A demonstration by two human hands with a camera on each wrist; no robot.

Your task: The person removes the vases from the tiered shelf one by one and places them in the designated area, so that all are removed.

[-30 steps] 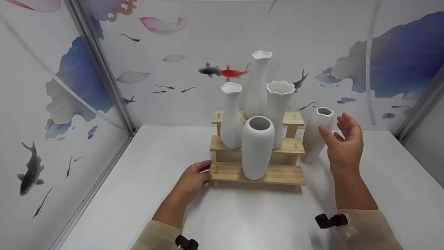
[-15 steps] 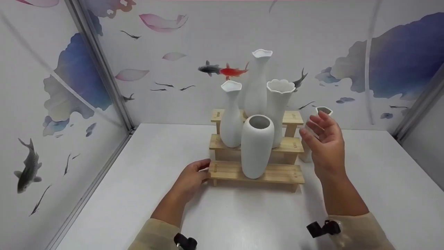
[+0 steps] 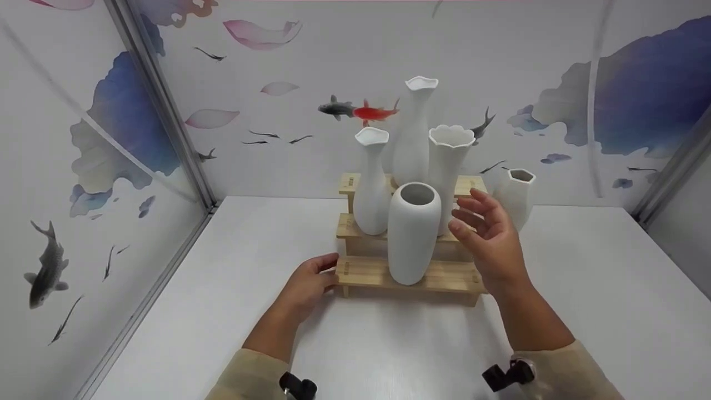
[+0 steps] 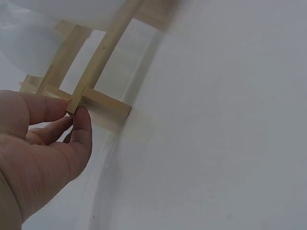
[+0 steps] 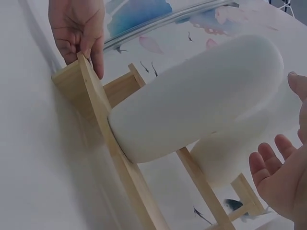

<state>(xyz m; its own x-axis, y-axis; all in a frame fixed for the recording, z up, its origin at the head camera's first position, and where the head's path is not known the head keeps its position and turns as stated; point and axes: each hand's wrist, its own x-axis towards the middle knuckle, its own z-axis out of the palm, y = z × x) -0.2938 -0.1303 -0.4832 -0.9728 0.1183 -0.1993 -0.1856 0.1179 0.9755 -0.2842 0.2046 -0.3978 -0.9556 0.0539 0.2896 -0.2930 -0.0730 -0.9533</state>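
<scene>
My left hand [image 3: 305, 286] pinches the left end of the bottom tier of a three-step wooden stand [image 3: 364, 272]. The left wrist view shows the thumb and fingertips on either side of that plank [image 4: 96, 67]. A smooth white vase [image 3: 414, 239] with a round mouth stands upright on the bottom step. Just right of it, my right hand [image 3: 494, 244] hovers with loosely bent fingers, holding nothing. On the middle step are a slim-necked vase [image 3: 371, 194] and a scalloped-rim vase [image 3: 444, 166]; the tallest vase [image 3: 414, 133] is on the top step.
An angular-mouthed white vase [image 3: 516, 200] stands on the white table [image 3: 250, 239] behind my right hand, right of the stand and partly hidden. White panels [image 3: 266, 172] printed with fish and petals enclose the back and sides.
My right hand has moved left, from beside the angular-mouthed vase, past it, to near the round-mouthed vase. The left hand keeps its hold on the stand, and the vases have not moved.
</scene>
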